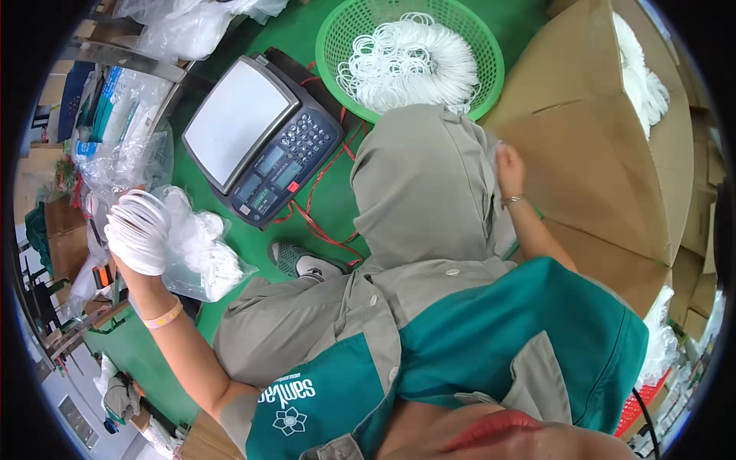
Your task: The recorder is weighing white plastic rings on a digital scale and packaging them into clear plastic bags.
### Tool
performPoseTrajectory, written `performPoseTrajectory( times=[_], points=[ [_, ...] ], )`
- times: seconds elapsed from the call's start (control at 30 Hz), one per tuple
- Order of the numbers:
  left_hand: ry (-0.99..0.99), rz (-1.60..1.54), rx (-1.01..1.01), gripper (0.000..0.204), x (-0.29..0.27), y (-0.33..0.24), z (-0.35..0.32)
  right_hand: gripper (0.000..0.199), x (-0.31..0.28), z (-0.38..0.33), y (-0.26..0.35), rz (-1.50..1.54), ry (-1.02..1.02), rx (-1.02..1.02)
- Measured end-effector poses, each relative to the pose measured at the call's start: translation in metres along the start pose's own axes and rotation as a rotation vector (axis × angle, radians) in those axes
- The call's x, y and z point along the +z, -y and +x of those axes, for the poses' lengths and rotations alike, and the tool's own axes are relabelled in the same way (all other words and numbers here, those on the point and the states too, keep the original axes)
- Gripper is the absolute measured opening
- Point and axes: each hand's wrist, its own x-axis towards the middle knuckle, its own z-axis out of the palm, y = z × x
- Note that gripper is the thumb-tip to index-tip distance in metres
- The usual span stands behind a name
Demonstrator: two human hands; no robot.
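Observation:
A thick bundle of thin white rings [139, 232] is in my left hand [135, 277], raised at the left. The rings hide most of its fingers. Right beside them a clear plastic bag [207, 257] holds more white pieces. My right hand [510, 170] is at the side of my bent knee, by the cardboard box; its fingers are curled in, and whatever they may hold is hidden. Beyond my knee, a green mesh basket [497, 57] contains a large heap of white rings [418, 65]. A scale [264, 138] with a bare pale plate stands between basket and bundle.
A large open cardboard box [571, 130] with white material inside rises at the right. Red strings [318, 230] trail over the green floor near my sandalled foot [299, 261]. At the far left are a metal rack [126, 55] and plastic-wrapped goods [126, 115].

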Motion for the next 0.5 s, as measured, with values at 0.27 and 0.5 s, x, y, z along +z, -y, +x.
performPoseTrajectory(
  times=[0.27, 0.5],
  points=[
    [0.011, -2.023, -0.779, 0.010, -0.063, 0.042, 0.034, 0.021, 0.013, 0.069, 0.315, 0.501, 0.334, -0.212],
    [-0.341, -2.756, -0.405, 0.019, -0.097, 0.069, 0.049, 0.024, 0.110, 0.034, 0.443, 0.189, 0.945, -0.434]
  ],
)
